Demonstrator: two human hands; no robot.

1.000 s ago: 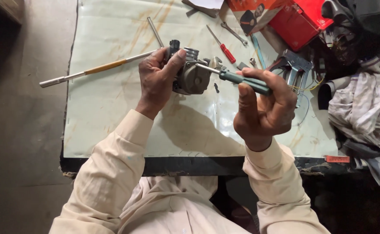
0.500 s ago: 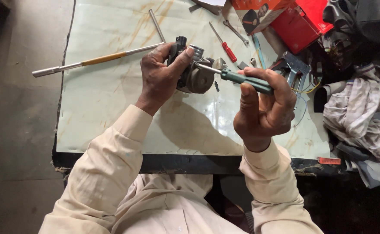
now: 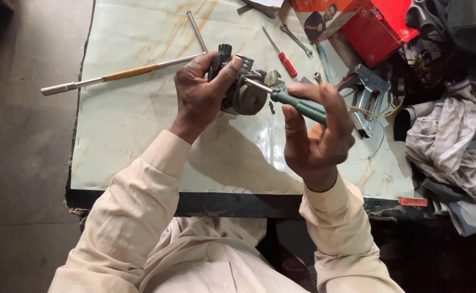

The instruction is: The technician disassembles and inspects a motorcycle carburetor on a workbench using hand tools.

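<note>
Nearest, the right hand (image 3: pixel 316 135) curls its fingers (image 3: pixel 327 100) shut around a green-handled screwdriver (image 3: pixel 297 104) whose shaft reaches a round grey metal part (image 3: pixel 247 93), gripped above the pale table (image 3: pixel 129 135) by the left hand (image 3: pixel 200 92), with a red-handled screwdriver (image 3: pixel 281 53) lying beyond it.

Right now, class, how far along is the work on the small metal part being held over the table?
Done: the part is up off the table, gripped in the left hand. In hand: the right hand holds a green-handled screwdriver with its tip against the round grey metal part. Left: the part looks intact, and the red-handled screwdriver, wrench and long rod lie unused.
</note>
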